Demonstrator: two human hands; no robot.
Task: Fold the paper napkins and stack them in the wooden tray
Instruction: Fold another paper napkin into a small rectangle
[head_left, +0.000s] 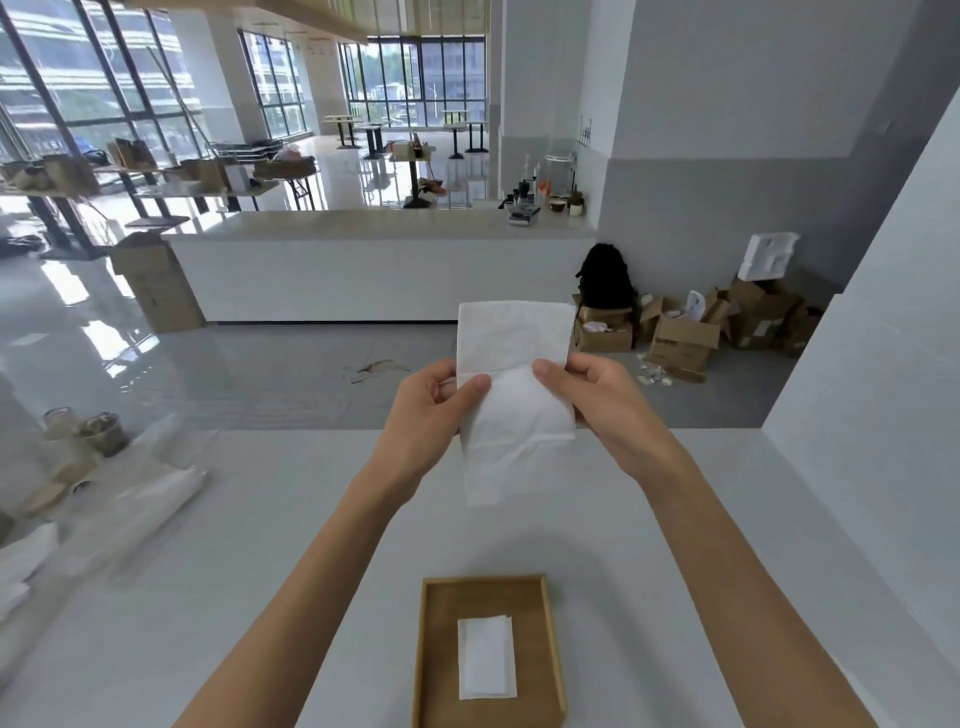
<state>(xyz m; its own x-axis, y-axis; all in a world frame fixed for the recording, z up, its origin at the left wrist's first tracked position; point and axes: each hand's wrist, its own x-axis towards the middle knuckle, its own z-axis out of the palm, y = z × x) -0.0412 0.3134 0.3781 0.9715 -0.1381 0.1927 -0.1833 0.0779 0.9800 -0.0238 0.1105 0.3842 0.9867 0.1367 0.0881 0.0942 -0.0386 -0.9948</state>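
A white paper napkin (514, 395) hangs in mid-air above a white table (291, 545), pinched at mid-height by both hands. The left hand (431, 405) is closed on its left edge, thumb in front & fingers behind; the right hand (587, 400) grips the right edge the same way. The top half stands up past the thumbs while the lower half droops toward the person, so the sheet bends along a line btw. the two grips, prob. the start of a fold, w/ the hands level to keep the crease straight.

Nearer the person, a wooden tray (553, 649) sits on the table almost directly under the arms, an easy drop from the fold. One folded napkin (487, 657) lies flat in its middle, so the stack looks barely begun.

To the left the tabletop carries clear plastic wrapping (150, 499), blurred, and two cups (85, 434) at the far edge; what the wrapping holds cannot be told. Beyond the table: glossy grey floor, a long white counter (379, 270), cardboard boxes (685, 332) piled by the wall at right, tall windows at rear.
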